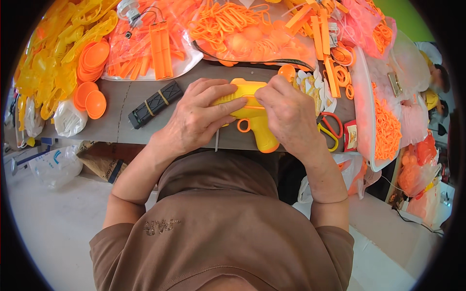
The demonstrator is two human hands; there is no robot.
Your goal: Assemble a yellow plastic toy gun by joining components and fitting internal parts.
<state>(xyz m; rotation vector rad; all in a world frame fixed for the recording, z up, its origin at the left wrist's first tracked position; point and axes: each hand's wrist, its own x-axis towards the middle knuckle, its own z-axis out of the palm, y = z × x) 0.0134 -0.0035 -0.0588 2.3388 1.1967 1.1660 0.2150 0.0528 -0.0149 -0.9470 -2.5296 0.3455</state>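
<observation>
Both my hands are on a yellow toy gun (pixel 264 133) at the near edge of the table, its grip pointing toward me. An orange ring-shaped trigger (pixel 243 125) sticks out beside the grip. My left hand (pixel 196 114) is closed round the barrel end, fingers lying across its top. My right hand (pixel 295 119) has thumb and fingers pinched together at the other end, above the grip. Whether a small part sits in that pinch is hidden. To the left lies a black ribbed bar (pixel 155 104) with tan bands round it.
Red-and-yellow-handled scissors (pixel 335 121) lie right of my right hand. Orange round caps (pixel 95 104) and yellow shell parts (pixel 53 63) are heaped at left. Orange strips (pixel 160 53) and loops (pixel 228 19) fill the back. A white tray (pixel 367 140) of orange rings stands at right.
</observation>
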